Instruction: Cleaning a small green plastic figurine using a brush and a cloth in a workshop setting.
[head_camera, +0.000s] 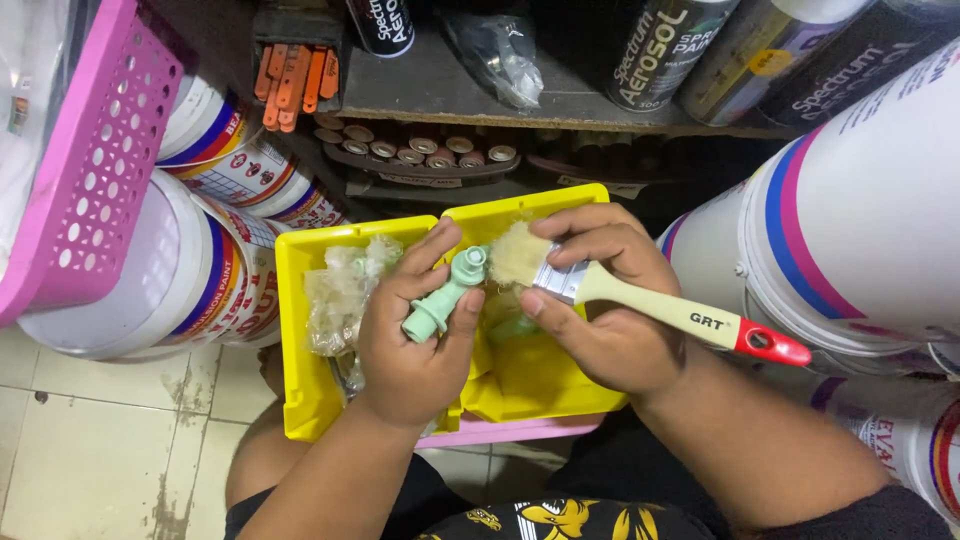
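Two hands meet at the centre of the frame, over a yellow plastic tray (330, 400). The left hand (405, 345) is closed round a pale green plastic tap fitting (445, 295), whose long axis runs from lower left up to upper right, its round head uppermost. The right hand (605, 320) is clamped on the metal ferrule of a flat cream-handled paintbrush with a red tip (660, 312). The handle points to the lower right; the bristles touch the fitting's head from the right. Crumpled clear plastic bags (340, 285) lie in the tray's left compartment, just beside the left hand.
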